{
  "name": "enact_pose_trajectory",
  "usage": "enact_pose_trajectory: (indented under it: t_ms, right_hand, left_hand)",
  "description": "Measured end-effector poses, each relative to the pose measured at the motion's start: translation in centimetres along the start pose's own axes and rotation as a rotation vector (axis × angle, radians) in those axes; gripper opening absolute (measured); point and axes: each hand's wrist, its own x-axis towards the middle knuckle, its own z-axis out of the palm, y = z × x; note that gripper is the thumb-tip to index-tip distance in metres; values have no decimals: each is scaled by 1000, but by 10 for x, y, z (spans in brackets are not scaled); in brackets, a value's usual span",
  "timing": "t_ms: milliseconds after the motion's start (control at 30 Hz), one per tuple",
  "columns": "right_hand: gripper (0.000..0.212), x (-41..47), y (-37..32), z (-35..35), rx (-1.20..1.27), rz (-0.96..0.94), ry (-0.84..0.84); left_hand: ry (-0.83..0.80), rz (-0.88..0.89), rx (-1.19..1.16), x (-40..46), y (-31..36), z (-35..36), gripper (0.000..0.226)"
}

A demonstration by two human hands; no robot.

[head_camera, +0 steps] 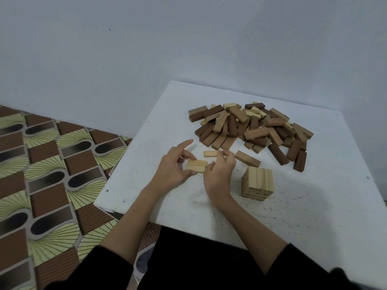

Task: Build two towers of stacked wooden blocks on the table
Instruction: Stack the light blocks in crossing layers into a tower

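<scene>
Head view: left hand (171, 166) fingers pinch pale block pair (196, 166); right hand (218, 170) fingers curl at its end.
Risk: misaligned base; a nudge topples finished tower (257, 183) on worktop (314, 206).

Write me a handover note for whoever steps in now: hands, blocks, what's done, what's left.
Left hand and right hand pinch the two pale wooden blocks lying side by side on the white table.
One finished-looking pale block tower stands to the right.
One loose pale block lies just behind the hands; the brown and pale block heap is farther back.
Left: build the second tower.
</scene>
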Motion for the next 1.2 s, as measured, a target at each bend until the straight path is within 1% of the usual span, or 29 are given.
enact_pose_trajectory:
  t_ms: [233,367,467,600,800,1200]
  right_hand:
    - [38,-1,1,-4,69,-61,-32]
    - [39,-1,2,-5,116,-103,-37]
    - [43,-1,3,-7,159,-101,-42]
    - [39,0,3,-9,192,-130,-53]
    - [36,0,4,-8,196,-151,-53]
    - [38,1,6,-6,193,-165,-40]
  left_hand:
    - [22,-1,-26,0,-3,3,85]
    - [-1,5,18,1,-3,3,88]
    - [-20,-15,36,3,-4,3,91]
    - [-29,-23,46,5,-4,3,91]
    - [-29,-29,58,5,-4,3,89]
    - [-22,-20,55,5,-7,3,97]
